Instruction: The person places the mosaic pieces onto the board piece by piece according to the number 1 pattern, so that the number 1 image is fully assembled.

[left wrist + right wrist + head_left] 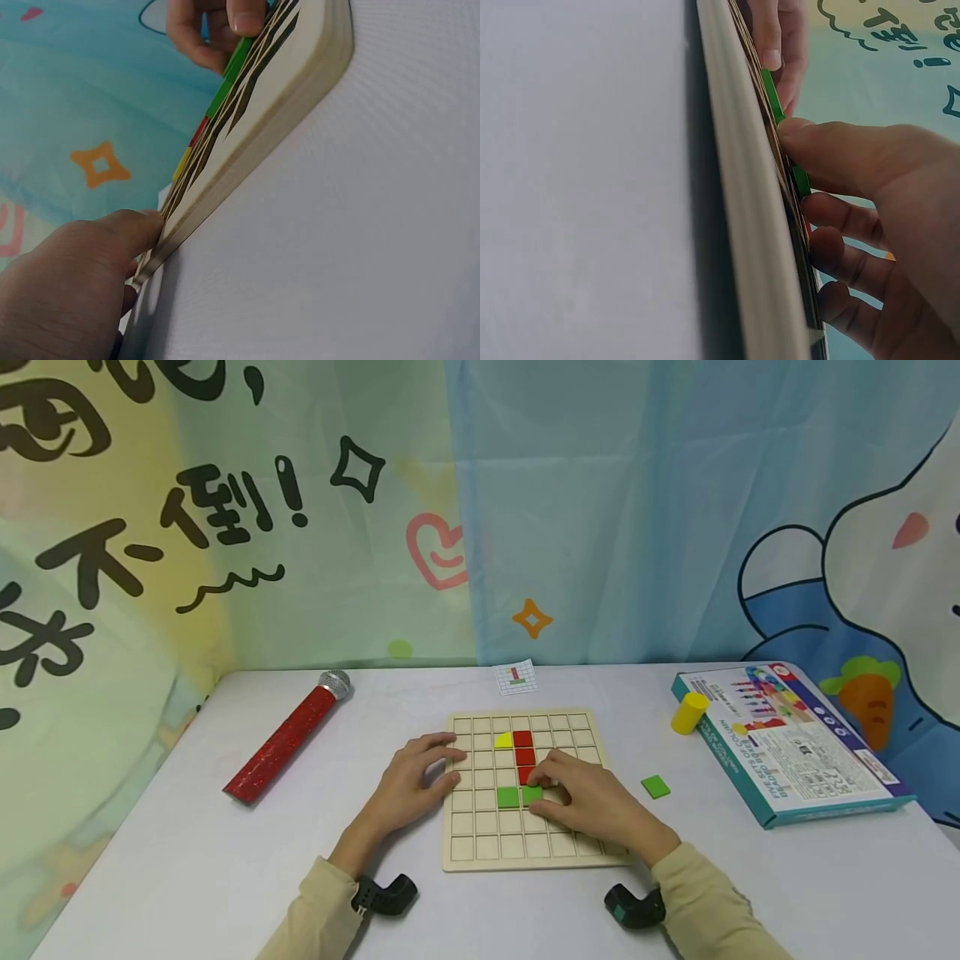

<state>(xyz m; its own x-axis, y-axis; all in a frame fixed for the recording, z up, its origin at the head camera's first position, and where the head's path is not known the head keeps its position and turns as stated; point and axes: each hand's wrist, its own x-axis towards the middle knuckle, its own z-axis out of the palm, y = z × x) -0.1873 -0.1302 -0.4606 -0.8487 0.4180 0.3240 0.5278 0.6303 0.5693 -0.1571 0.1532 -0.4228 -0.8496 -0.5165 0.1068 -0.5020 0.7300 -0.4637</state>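
A wooden grid board [480, 852] lies on the table. Near its middle sit a yellow piece [503, 741] with a curved edge, a column of red squares [522, 757] and a green square [507, 797]. My left hand [415, 781] rests at the board's left edge, thumb and fingertips touching the rim. Over the board, my right hand [592, 802] has thumb and fingers around a green tile [801, 181] at the lower end of the red column. That hand partly covers the green tile and the cells beside it.
Right of the board lies a loose green square [656, 787]. A yellow cylinder [689, 713] stands against a flat game box [802, 743]. Behind the board is a small pattern card [515, 677]. A red glittery microphone [288, 739] lies on the left.
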